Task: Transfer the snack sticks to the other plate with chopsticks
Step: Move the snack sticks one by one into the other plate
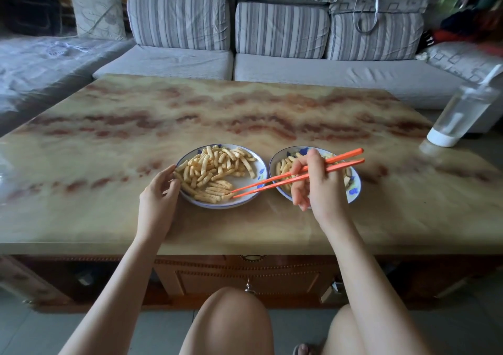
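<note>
Our left hand (159, 191) touches the left rim of the left plate (261, 168) with curved fingers; whether it pinches the rim we cannot tell. The snack sticks (209, 169) lie heaped in this plate. The chopsticks (296, 176) reach its near side, tips slightly apart. They are clamped in our right hand (318, 188) over the other plate (355, 188), just right of it. We judge that an uneven squeeze could snap a stick or let it slip between the plates.
</note>
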`<state>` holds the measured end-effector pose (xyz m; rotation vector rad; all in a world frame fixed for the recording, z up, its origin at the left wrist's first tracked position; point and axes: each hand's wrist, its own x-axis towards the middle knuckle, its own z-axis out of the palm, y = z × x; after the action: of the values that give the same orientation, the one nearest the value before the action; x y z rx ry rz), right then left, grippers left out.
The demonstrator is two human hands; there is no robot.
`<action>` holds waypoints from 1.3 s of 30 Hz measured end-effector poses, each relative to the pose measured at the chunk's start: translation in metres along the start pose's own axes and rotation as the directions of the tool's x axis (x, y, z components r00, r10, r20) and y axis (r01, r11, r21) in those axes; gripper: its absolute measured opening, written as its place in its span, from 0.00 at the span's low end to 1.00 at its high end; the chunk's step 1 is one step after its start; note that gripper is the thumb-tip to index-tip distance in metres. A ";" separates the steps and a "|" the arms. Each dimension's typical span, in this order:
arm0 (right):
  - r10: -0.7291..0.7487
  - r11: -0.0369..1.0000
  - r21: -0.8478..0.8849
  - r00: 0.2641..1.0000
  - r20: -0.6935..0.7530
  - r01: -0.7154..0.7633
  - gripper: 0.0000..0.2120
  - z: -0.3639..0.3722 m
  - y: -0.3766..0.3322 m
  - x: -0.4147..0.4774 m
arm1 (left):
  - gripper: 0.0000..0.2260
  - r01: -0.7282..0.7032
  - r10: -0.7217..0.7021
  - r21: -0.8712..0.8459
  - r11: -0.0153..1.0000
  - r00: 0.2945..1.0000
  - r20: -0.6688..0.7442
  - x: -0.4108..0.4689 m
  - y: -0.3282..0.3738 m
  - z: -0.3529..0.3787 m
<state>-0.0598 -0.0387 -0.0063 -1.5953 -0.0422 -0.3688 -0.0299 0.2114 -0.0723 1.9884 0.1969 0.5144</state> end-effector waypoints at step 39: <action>-0.129 0.989 0.075 0.992 0.019 0.127 0.20 0.019 0.005 -0.019 | 0.17 0.020 -0.020 0.015 1.000 1.000 -0.004 0.003 -0.004 0.002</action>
<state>-0.0728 -0.0163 -0.0169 -1.5283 -0.1750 -0.4430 -0.0258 0.2130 -0.0753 1.9985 0.2240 0.5052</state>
